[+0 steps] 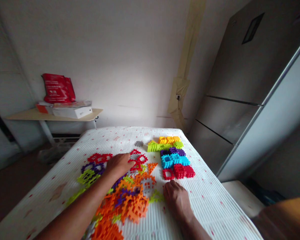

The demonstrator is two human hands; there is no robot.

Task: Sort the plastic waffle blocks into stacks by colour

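My left hand (120, 164) reaches over the loose pile, its visible fingers apart beside red plastic interlocking pieces (142, 159); I see nothing held in it. Curled with the knuckles up, my right hand (176, 197) rests low over the table just below the red stack (180, 171). Its fingertips are hidden, so whatever they hold, if anything, does not show. Orange interlocking pieces (135, 208) are heaped between my arms, mixed with purple, lime and grey ones. A grey window-shaped piece (147, 186) and a lime piece (156, 196) lie left of my right hand.
Sorted stacks in blue (175, 160), purple (178, 152), lime (162, 147) and yellow (169, 140) stand at the back right of the cloth-covered table (202, 203). A side table (27, 115) carries a red bag (58, 88) and white box (73, 111). A refrigerator (230, 76) stands right.
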